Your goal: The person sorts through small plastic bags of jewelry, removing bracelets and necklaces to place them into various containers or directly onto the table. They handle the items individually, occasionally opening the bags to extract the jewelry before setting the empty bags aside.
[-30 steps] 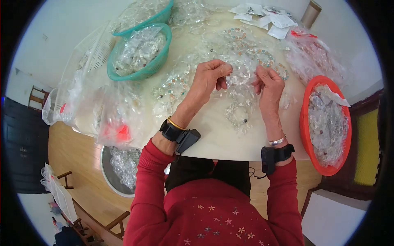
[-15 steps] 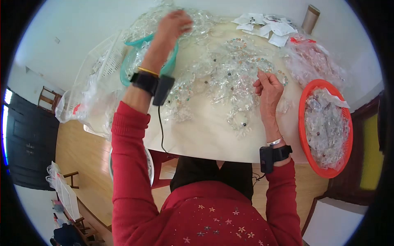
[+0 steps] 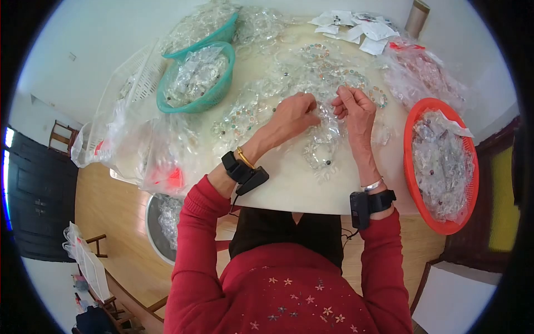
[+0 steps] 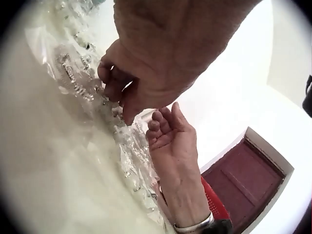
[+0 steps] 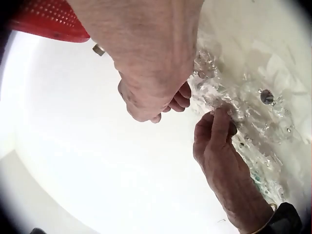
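The left wrist view shows the right hand's (image 4: pixel 173 146) palm, hidden in the head view: fingers loosely curled, nothing visible in them. The left hand (image 3: pixel 292 118) has its fingertips on bagged bracelets (image 4: pixel 78 87) mid-table (image 3: pixel 278 195); I can't tell whether they pinch one. Two green baskets (image 3: pixel 213 99), one red basket (image 3: pixel 410 161). The nearest bracelet (image 3: pixel 319 162) forms a roundish loop, no clear long axis.

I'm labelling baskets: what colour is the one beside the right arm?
That basket is red, shown best in the head view.
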Tool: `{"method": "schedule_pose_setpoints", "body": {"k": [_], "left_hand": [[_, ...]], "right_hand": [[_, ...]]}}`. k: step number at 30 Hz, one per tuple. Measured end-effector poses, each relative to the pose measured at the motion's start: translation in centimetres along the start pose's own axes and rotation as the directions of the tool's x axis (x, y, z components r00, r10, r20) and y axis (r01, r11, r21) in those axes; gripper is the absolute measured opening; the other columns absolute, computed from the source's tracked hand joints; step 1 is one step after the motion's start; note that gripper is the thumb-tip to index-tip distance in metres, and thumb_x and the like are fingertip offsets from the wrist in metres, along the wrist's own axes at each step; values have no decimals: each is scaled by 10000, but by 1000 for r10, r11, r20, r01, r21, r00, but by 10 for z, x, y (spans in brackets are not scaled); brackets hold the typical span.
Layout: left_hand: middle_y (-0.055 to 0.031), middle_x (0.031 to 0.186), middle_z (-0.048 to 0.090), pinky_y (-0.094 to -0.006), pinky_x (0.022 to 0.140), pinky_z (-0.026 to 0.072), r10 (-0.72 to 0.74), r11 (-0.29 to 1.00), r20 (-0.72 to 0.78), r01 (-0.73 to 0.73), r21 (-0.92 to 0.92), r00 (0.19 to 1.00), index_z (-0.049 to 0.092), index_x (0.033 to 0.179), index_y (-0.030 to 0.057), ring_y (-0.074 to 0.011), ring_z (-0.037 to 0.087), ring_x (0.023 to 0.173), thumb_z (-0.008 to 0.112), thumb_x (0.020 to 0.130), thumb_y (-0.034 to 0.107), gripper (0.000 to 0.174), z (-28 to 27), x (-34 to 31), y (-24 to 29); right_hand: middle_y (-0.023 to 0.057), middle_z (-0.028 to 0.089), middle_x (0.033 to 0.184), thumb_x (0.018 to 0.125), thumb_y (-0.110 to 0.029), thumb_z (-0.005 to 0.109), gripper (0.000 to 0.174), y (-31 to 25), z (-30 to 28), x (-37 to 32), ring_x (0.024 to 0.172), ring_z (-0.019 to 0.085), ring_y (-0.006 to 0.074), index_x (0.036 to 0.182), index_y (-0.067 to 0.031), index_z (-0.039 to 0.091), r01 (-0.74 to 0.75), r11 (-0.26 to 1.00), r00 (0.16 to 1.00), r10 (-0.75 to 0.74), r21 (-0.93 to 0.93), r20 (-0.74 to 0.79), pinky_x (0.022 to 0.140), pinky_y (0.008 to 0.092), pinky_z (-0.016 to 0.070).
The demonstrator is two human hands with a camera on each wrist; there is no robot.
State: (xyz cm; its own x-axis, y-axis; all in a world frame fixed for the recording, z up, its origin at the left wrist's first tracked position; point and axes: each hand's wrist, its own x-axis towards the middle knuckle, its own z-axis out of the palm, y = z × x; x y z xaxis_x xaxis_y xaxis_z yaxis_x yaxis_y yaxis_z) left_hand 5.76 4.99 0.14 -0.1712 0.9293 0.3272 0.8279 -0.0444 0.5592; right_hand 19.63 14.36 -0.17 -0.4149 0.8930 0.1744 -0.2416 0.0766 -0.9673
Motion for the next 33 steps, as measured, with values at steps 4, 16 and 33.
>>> {"method": "schedule_pose_setpoints", "body": {"k": [4,16,33], "left_hand": [[-81,722,556,-283,630,418,-207,970,166,224,-92,964,564,849,14,-153,537,704,676,709,150,225,-6,1,-7],[20,769,569,-197,622,392,-316,285,82,177,-942,945,546,829,89,-68,483,677,571,859,105,42,-11,-3,-19],[24,780,572,-221,630,400,-277,410,179,284,-867,944,588,865,65,-62,501,696,611,816,122,78,-4,-6,-5]], "right_hand": [[42,633,705,849,-234,605,210,1,-1,2,576,548,78,859,-27,641,16,1000,1000,-15,-25,16,510,204,419],[18,638,814,796,-205,665,341,7,7,2,685,551,53,1065,-14,581,112,982,985,-90,-149,145,546,182,407],[-4,614,759,799,-159,653,166,6,1,-4,636,538,48,901,-29,637,-177,983,965,184,-55,187,544,192,427]]}}
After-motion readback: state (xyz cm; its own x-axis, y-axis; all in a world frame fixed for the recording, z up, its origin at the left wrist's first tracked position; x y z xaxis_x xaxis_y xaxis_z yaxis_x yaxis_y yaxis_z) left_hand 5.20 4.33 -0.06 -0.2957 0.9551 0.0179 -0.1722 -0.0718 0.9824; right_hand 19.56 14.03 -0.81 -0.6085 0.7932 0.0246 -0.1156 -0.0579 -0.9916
